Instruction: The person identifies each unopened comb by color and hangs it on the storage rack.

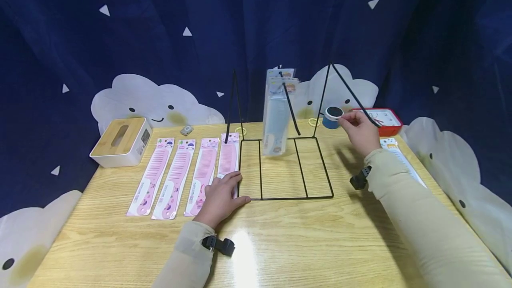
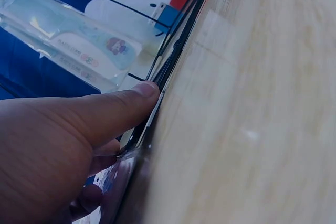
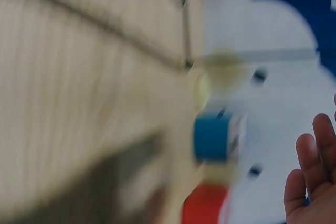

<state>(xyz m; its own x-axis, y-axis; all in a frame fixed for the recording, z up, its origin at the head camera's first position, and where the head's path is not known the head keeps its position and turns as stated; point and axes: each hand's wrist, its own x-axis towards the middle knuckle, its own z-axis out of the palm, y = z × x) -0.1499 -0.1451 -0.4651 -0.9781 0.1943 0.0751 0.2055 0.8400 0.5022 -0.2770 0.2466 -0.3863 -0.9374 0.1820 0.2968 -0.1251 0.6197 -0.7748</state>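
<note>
A black wire display rack (image 1: 262,168) stands on the wooden table. My left hand (image 1: 220,197) grips its near left corner, thumb (image 2: 134,98) on the wire and the other fingers along the left side. Clear-packaged light blue combs (image 1: 276,117) hang on the rack's middle hook. Beside the left hand lie several pink packaged combs (image 1: 180,174). My right hand (image 1: 360,132) is raised by the rack's right hook (image 1: 350,81), its fingertips overlapping a small blue speaker (image 1: 331,121) in the head view. In the right wrist view its fingers (image 3: 310,161) are extended, holding nothing.
A wood-topped tissue box (image 1: 120,141) stands at the back left, near a small grey object (image 1: 186,130). A red clock (image 1: 384,119) and another packaged comb (image 1: 404,159) are at the right. Yellow rings (image 1: 314,122) lie behind the rack, before a dark blue curtain (image 1: 256,21).
</note>
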